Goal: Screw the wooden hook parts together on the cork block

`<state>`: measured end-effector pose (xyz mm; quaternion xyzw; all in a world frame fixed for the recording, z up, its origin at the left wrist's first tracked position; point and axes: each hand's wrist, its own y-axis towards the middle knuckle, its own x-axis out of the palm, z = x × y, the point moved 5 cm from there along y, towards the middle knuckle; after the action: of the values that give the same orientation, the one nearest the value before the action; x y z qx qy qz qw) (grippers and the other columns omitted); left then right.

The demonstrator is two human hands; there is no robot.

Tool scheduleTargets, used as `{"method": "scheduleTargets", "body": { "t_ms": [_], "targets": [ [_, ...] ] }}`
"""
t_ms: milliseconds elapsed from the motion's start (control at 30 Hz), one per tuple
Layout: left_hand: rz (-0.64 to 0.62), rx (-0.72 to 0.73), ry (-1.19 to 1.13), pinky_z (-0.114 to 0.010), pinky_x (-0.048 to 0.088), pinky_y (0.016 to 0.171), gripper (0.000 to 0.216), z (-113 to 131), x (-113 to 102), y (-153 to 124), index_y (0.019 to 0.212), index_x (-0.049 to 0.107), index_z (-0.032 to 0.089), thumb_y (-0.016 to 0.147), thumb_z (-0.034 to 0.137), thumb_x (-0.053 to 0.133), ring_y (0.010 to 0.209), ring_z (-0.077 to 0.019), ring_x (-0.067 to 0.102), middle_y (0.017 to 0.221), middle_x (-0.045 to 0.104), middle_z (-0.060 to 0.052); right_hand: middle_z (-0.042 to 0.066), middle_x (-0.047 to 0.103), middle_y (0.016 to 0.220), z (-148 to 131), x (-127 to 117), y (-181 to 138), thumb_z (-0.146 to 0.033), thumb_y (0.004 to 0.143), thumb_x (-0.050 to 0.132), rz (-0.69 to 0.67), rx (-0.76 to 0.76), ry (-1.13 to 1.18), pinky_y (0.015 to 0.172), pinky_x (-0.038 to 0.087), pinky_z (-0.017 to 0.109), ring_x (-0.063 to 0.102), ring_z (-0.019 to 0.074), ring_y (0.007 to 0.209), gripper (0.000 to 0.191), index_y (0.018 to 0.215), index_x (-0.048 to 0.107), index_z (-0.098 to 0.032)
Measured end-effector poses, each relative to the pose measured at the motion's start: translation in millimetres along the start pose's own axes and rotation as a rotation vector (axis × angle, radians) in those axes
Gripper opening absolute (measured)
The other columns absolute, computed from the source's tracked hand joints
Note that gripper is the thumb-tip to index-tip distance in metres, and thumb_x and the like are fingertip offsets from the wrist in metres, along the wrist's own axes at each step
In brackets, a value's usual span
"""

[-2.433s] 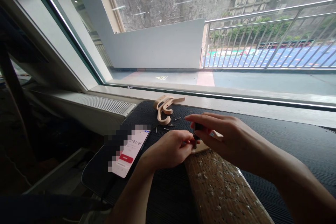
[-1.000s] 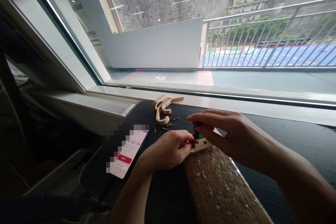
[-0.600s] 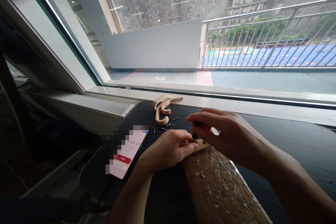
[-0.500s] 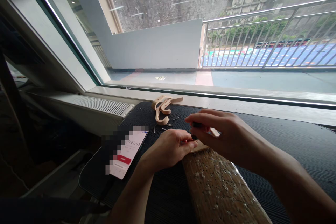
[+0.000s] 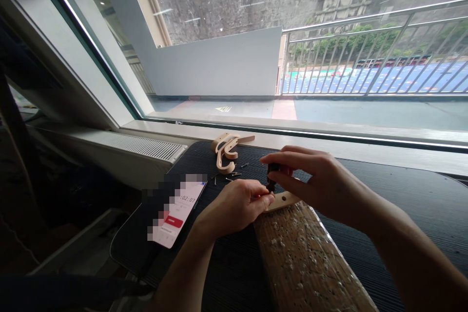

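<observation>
My right hand (image 5: 305, 170) grips a stubby black-and-red screwdriver (image 5: 272, 171) between thumb and fingers, its shaft pointing down. Under it, a pale wooden hook (image 5: 290, 198) with a dark hole lies on the far end of a scarred, pitted wooden board (image 5: 303, 258). My left hand (image 5: 244, 204) is closed around the hook's left part, fingertips pinched right beside the screwdriver's tip. Whether a screw sits between those fingertips is hidden.
More curved wooden hooks (image 5: 225, 156) lie in a pile near the window sill, with several loose screws (image 5: 236, 174) in front. A phone (image 5: 179, 212) showing a timer rests at the left of the black table (image 5: 395, 190). A white radiator (image 5: 146, 144) stands beyond the left edge.
My right hand has turned and risen slightly, so the screwdriver now stands more upright and more of the wooden hook shows. My left hand has stayed in place.
</observation>
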<state>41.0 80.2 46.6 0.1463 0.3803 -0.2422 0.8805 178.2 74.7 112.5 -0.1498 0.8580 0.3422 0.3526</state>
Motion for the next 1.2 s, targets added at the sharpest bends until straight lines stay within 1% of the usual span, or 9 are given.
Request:
{"method": "scheduleTargets", "body": {
  "t_ms": [133, 233, 433, 600, 767, 900, 1000, 1100, 1200],
  "targets": [
    [0.002, 0.001, 0.021, -0.02, 0.038, 0.061, 0.027, -1, 0, 0, 0.081, 0.068, 0.017, 0.087, 0.034, 0.048, 0.071, -0.0128, 0.059, 0.076, 0.067, -0.001, 0.0, 0.063, 0.097, -3, 1, 0, -0.023, 0.088, 0.051, -0.005, -0.03, 0.011, 0.069, 0.045, 0.02, 0.057, 0.0097, 0.082, 0.029, 0.115, 0.062, -0.025],
    [0.004, -0.001, 0.02, -0.02, 0.04, 0.064, 0.028, -1, -1, 0, 0.081, 0.068, 0.016, 0.087, 0.034, 0.047, 0.072, -0.0133, 0.059, 0.078, 0.069, -0.001, 0.001, 0.064, 0.097, -2, 2, 0, -0.025, 0.089, 0.05, -0.016, -0.02, -0.002, 0.069, 0.045, 0.022, 0.058, 0.0109, 0.083, 0.025, 0.11, 0.063, -0.024],
    [-0.006, -0.02, 0.025, -0.022, 0.042, 0.066, 0.026, 3, -4, -2, 0.087, 0.069, 0.016, 0.086, 0.033, 0.05, 0.074, -0.0151, 0.061, 0.083, 0.071, -0.004, 0.002, 0.064, 0.096, -3, 2, 0, -0.027, 0.09, 0.049, -0.02, 0.04, 0.009, 0.068, 0.044, 0.022, 0.058, 0.0113, 0.081, 0.026, 0.111, 0.062, -0.024],
    [-0.022, -0.047, 0.028, -0.022, 0.04, 0.063, 0.027, 9, -8, -6, 0.083, 0.068, 0.015, 0.085, 0.034, 0.049, 0.072, -0.0157, 0.061, 0.079, 0.071, -0.004, 0.001, 0.067, 0.095, -15, -7, 15, -0.024, 0.087, 0.051, -0.157, 0.061, -0.098, 0.07, 0.042, 0.023, 0.059, 0.0116, 0.08, 0.024, 0.106, 0.064, -0.024],
    [-0.026, -0.089, 0.003, -0.022, 0.042, 0.067, 0.025, 9, -4, -1, 0.086, 0.07, 0.016, 0.084, 0.029, 0.048, 0.077, -0.0163, 0.063, 0.086, 0.072, -0.005, 0.001, 0.065, 0.073, -24, -16, 33, -0.026, 0.082, 0.053, -0.334, 0.065, -0.316, 0.057, 0.037, 0.024, 0.055, 0.0122, 0.062, 0.015, 0.09, 0.065, -0.021],
    [-0.012, -0.122, 0.062, -0.022, 0.043, 0.07, 0.025, 8, -1, -1, 0.089, 0.071, 0.018, 0.083, 0.03, 0.05, 0.078, -0.0164, 0.063, 0.089, 0.072, -0.004, 0.002, 0.064, 0.069, -27, -17, 40, -0.028, 0.08, 0.056, -0.404, 0.065, -0.442, 0.052, 0.032, 0.025, 0.052, 0.0128, 0.059, 0.014, 0.087, 0.063, -0.019],
    [0.033, -0.12, 0.158, -0.024, 0.043, 0.072, 0.022, 9, -2, -4, 0.088, 0.072, 0.022, 0.078, 0.033, 0.055, 0.084, -0.018, 0.063, 0.094, 0.07, -0.004, 0.002, 0.066, 0.076, -34, -16, 40, -0.02, 0.078, 0.056, -0.459, 0.014, -0.421, 0.055, 0.033, 0.024, 0.054, 0.0123, 0.063, 0.016, 0.091, 0.065, -0.019],
    [0.071, -0.133, 0.265, -0.027, 0.043, 0.078, 0.021, 12, -1, -7, 0.089, 0.071, 0.025, 0.077, 0.035, 0.057, 0.087, -0.0198, 0.063, 0.093, 0.069, -0.003, 0.003, 0.066, 0.082, -43, -15, 36, -0.009, 0.075, 0.053, -0.518, -0.053, -0.349, 0.058, 0.034, 0.022, 0.055, 0.0114, 0.069, 0.019, 0.086, 0.065, -0.018],
    [0.088, -0.171, 0.367, -0.032, 0.041, 0.086, 0.017, 15, 1, -6, 0.086, 0.07, 0.024, 0.076, 0.032, 0.058, 0.087, -0.0204, 0.063, 0.09, 0.069, -0.003, 0.004, 0.063, 0.081, -51, -15, 34, -0.006, 0.075, 0.051, -0.544, -0.087, -0.335, 0.058, 0.034, 0.022, 0.054, 0.0105, 0.068, 0.017, 0.081, 0.065, -0.015]
  ]
}}
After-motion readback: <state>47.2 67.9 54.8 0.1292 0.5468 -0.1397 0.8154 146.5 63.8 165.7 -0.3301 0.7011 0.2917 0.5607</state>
